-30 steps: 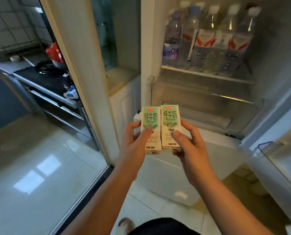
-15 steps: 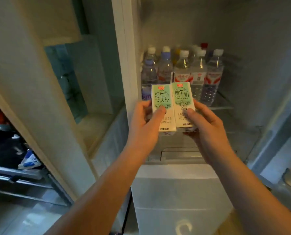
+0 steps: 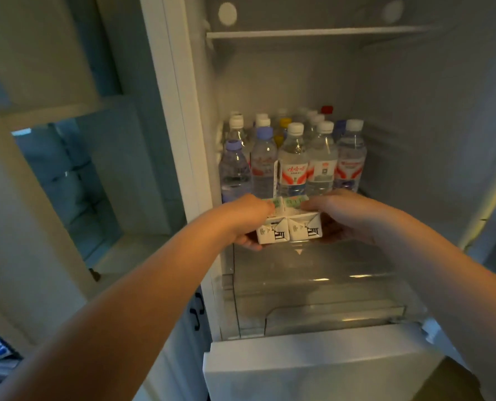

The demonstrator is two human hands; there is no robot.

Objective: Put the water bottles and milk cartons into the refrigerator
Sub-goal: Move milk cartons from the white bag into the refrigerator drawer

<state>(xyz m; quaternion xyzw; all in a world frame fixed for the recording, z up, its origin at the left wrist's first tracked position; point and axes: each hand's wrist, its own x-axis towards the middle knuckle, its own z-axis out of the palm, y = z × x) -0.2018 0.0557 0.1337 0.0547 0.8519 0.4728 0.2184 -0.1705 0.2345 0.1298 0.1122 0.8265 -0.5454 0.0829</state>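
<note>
The left hand [image 3: 248, 219] grips the left milk carton [image 3: 273, 232], the right hand [image 3: 346, 215] the right milk carton [image 3: 305, 228]. The cartons touch at the front edge of the refrigerator [image 3: 414, 125]. Water bottles [image 3: 293, 162] crowd just beyond the hands, with open room above.

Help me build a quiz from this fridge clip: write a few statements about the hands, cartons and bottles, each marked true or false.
1. The left hand grips the left white-and-green milk carton, and the right hand grips the right milk carton. True.
2. The two cartons are held well apart. False: they sit side by side, touching.
3. Clear plastic water bottles stand upright behind the cartons. True.
4. Every bottle cap is white. False: a yellow cap and a red cap show too.
</note>
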